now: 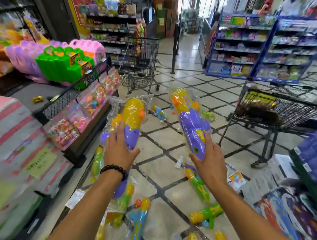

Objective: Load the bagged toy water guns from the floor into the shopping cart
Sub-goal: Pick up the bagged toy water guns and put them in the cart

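- Tiled floor [152, 166] near the feet: several bagged water guns lying loose, e.g. a green-yellow one [207, 215] and a blue one [138, 221].
- Left hand [119, 150], bead bracelet [114, 169] on the wrist: gripping the purple end of a bagged yellow-purple gun [131, 122], held off the floor.
- Right hand [209, 162]: gripping a second bagged yellow-purple gun [189, 119], also raised.
- Right, just beyond: shopping cart [281, 112], basket holds dark, blurred items.
- Further back: second cart [140, 64] by the toy shelf [79, 91].

2 bagged yellow-purple water guns [130, 122] held up; others on floor; cart [281, 110] right.
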A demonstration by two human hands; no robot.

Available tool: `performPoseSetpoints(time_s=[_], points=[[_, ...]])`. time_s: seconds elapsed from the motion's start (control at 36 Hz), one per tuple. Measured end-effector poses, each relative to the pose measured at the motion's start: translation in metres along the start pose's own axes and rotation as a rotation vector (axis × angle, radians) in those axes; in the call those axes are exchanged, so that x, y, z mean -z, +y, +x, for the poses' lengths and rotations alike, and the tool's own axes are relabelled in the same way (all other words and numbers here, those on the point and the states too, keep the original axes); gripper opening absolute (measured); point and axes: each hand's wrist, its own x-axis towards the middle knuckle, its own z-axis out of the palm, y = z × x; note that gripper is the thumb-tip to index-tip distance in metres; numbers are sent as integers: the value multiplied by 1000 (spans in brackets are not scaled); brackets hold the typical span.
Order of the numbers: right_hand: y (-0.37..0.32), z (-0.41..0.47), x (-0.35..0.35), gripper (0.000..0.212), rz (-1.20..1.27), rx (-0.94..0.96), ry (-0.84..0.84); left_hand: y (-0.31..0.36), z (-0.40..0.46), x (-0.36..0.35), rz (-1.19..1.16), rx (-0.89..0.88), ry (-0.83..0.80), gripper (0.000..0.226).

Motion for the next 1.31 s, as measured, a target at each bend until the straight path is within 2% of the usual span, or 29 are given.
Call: performPoseSetpoints(time_s=[0.36,0.64,0.89,1.11,1.31], points=[[-4,309,-90,99,30,43,-53,23,282,-128,-5,110,7,115],[-64,522,-148,99,29,94,-119,24,470,-171,24,178,71,116],[-115,705,-237,99,56,131,-142,-14,659,-241,-24,223,89,119],[-185,884,-300,98,51,144,-127,-37,857,-273,-15,183,78,117],[-227,1005,-349,95,87,120,-134,-44,994,-304,20,183,76,115]])
